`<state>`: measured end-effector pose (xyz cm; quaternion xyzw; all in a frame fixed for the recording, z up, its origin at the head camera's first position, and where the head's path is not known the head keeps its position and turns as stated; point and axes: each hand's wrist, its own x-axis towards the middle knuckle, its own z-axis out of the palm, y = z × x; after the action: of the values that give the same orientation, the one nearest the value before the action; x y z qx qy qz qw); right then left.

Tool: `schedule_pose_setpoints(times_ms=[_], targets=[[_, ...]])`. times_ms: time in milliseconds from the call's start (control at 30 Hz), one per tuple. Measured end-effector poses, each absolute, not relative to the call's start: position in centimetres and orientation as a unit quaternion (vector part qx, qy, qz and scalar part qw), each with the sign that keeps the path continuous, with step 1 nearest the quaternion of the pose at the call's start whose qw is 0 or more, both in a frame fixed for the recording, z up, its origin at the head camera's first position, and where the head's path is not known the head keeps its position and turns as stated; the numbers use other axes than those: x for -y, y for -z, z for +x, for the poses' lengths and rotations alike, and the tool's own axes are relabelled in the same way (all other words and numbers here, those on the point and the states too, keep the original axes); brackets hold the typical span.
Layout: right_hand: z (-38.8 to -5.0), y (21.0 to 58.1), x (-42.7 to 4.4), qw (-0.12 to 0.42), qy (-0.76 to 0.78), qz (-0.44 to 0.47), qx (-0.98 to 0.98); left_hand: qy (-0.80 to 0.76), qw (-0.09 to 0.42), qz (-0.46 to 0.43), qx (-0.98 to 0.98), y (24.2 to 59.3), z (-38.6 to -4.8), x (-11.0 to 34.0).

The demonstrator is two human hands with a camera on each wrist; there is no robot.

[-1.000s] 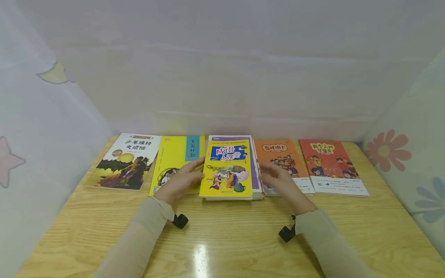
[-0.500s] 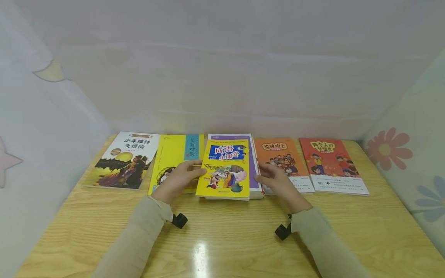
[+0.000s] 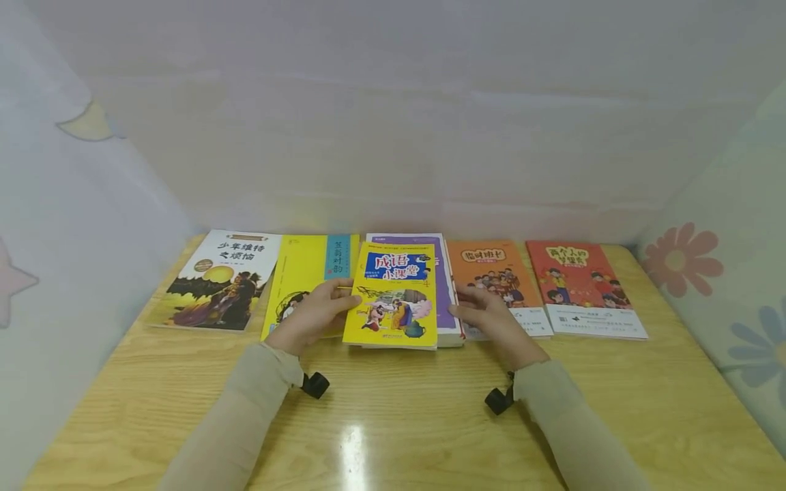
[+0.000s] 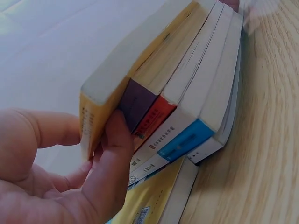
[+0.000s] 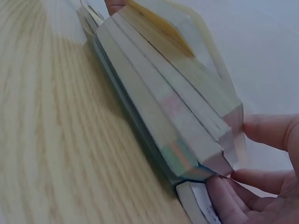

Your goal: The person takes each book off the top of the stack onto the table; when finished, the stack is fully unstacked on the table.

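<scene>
In the head view, a small yellow book with a blue title box (image 3: 393, 293) tops a stack of books, offset left over a purple-and-white book (image 3: 447, 273). My left hand (image 3: 314, 315) pinches the yellow book's left edge. The left wrist view has the left hand (image 4: 70, 177) with thumb and fingers around the yellow spine (image 4: 93, 119), beside the purple spine (image 4: 135, 103) and several others. My right hand (image 3: 500, 327) rests at the stack's right side, fingers lightly bent; in the right wrist view, the right hand (image 5: 271, 182) touches the stack's edge (image 5: 205, 144).
Left of the stack lie a yellow book with a blue strip (image 3: 313, 262) and a white-and-dark book (image 3: 224, 279). On the right are an orange book (image 3: 491, 273) and a red one (image 3: 580, 279). Pale curtain walls (image 3: 393, 136) border the wooden table (image 3: 399, 416).
The yellow top book has shifted left and slightly towards me, uncovering more of the purple book. My left hand has closed on its edge; the right hand has moved slightly left.
</scene>
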<state>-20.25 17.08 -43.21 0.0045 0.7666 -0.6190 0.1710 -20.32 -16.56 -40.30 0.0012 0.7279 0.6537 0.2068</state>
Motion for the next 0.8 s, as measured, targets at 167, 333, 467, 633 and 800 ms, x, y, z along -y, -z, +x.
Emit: schedule_pose_setpoints(times_ms=[167, 333, 467, 633, 800], targets=[[-20.3, 43.3, -16.9, 0.172, 0.633, 0.008, -0.755, -0.659, 0.176, -0.007, -0.731, 39.8, -19.7, 17.2], [-20.2, 43.6, -17.1, 0.165, 0.634, -0.003, -0.756, -0.67, 0.162, -0.005, -0.724, 38.3, -18.3, 18.3], [-20.2, 43.7, -17.2, 0.162, 0.621, -0.018, -0.767, -0.672, 0.125, 0.004, -0.73, 36.8, -16.8, 19.5], [-20.0, 43.7, -17.3, 0.163, 0.62, -0.024, -0.767, -0.661, 0.084, 0.009, -0.745, 36.0, -15.1, 21.4], [-20.3, 43.8, -17.6, 0.155, 0.627, -0.039, -0.762, -0.657, 0.088, -0.012, -0.748, 36.3, -13.2, 24.0]])
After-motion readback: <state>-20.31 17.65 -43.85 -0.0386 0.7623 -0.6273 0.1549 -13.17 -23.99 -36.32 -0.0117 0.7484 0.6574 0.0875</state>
